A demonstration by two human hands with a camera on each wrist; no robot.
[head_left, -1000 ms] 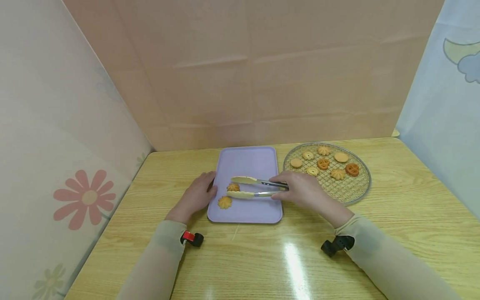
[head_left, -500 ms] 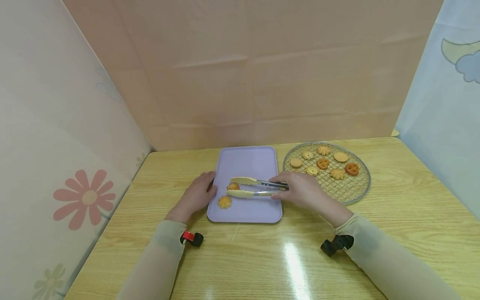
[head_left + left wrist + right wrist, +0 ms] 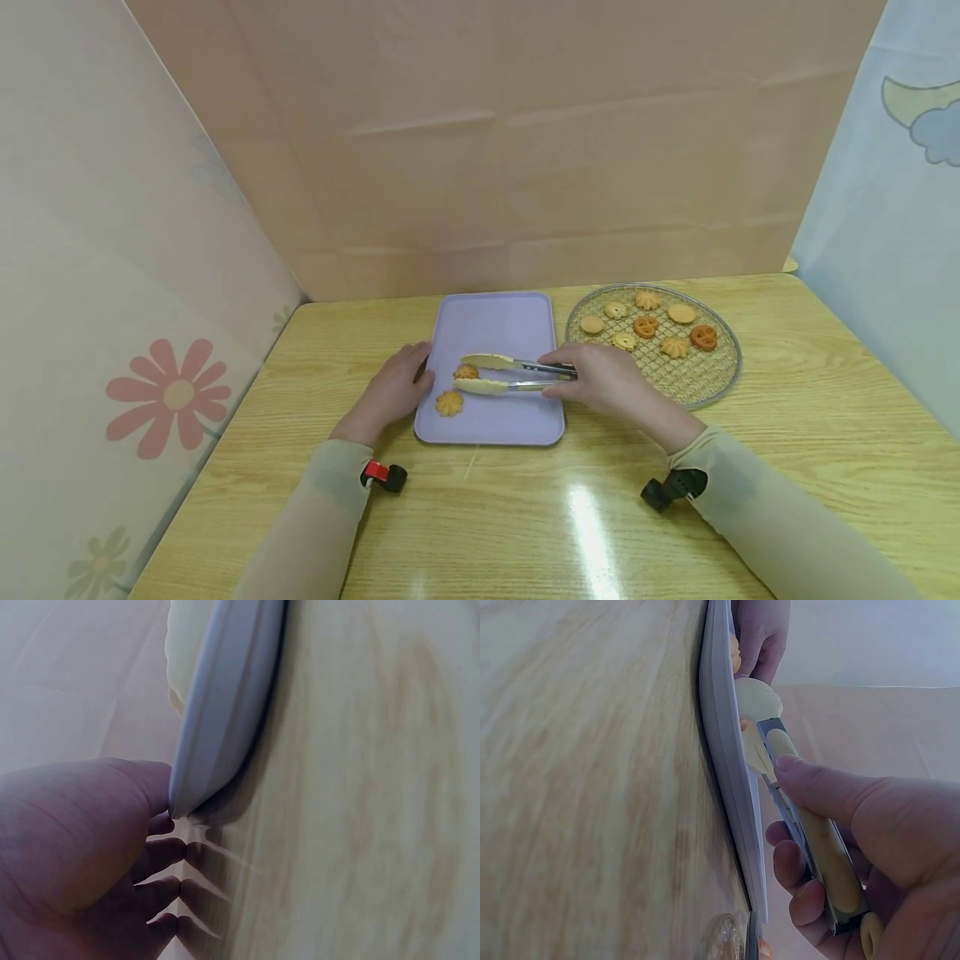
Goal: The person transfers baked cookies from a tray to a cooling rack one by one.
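In the head view my right hand [image 3: 609, 379] grips a pair of tongs [image 3: 483, 387] above the lilac tray [image 3: 495, 321]. The spread cream tips of the tongs lie on either side of a flower-shaped cookie [image 3: 467, 372], which is partly hidden by the near tip. A second flower-shaped cookie [image 3: 449, 404] lies on the tray just in front of it. My left hand [image 3: 393, 387] is at the tray's left edge. The left wrist view shows its thumb [image 3: 154, 787] touching the rim, with the relaxed fingertips on the table beside it. In the right wrist view, thumb and fingers wrap the tongs' handle [image 3: 829, 862].
To the right stands a round woven tray with a metal rim [image 3: 741, 358], bearing several cookies of different shapes. Both trays sit on a wooden table [image 3: 510, 517]. A pinkish backdrop [image 3: 495, 167] rises behind the table, with patterned panels at both sides.
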